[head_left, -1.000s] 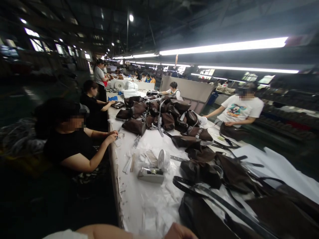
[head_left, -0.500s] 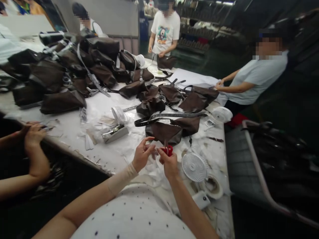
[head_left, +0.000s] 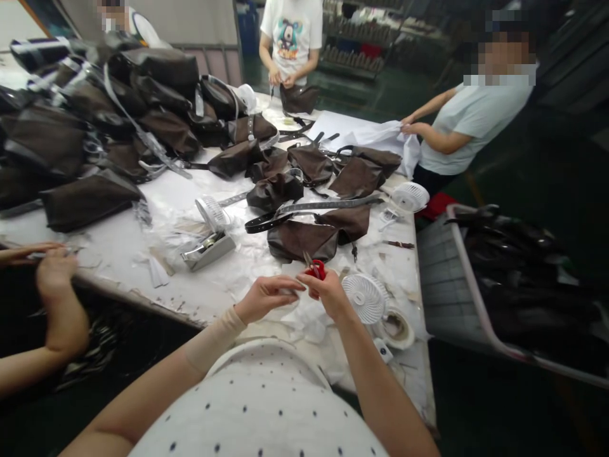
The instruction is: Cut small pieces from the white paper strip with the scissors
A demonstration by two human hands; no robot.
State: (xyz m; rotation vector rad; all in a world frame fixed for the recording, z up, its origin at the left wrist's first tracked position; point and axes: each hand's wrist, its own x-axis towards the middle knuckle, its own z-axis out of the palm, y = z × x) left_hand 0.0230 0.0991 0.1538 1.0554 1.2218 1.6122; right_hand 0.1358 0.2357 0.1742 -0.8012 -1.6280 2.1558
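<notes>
My right hand (head_left: 328, 292) is closed around a pair of scissors (head_left: 314, 269) with red handles, their blades pointing up and away from me. Just left of it, my left hand (head_left: 269, 297) reaches across with its fingers stretched out and apart, the fingertips close to my right thumb. I make out nothing certain between those fingers. Right beyond the scissors lies a dark brown bag (head_left: 302, 240), with a studded black strap (head_left: 328, 204) behind it. Crumpled clear plastic (head_left: 307, 317) is on the table below my hands.
A tape dispenser (head_left: 208, 251) and a small white fan (head_left: 365, 298) flank my hands, with a tape roll (head_left: 397, 329) nearby. Brown bags (head_left: 166, 130) are heaped at left. Co-workers stand across the table; another person's hands (head_left: 54, 273) are at left. A bin (head_left: 459, 273) stands right.
My fingertips were pinched together by a small pale piece; now my left fingers are straighter and apart. The scissors stay in my right hand. The view has shifted, and the co-worker at right has lifted white sheeting.
</notes>
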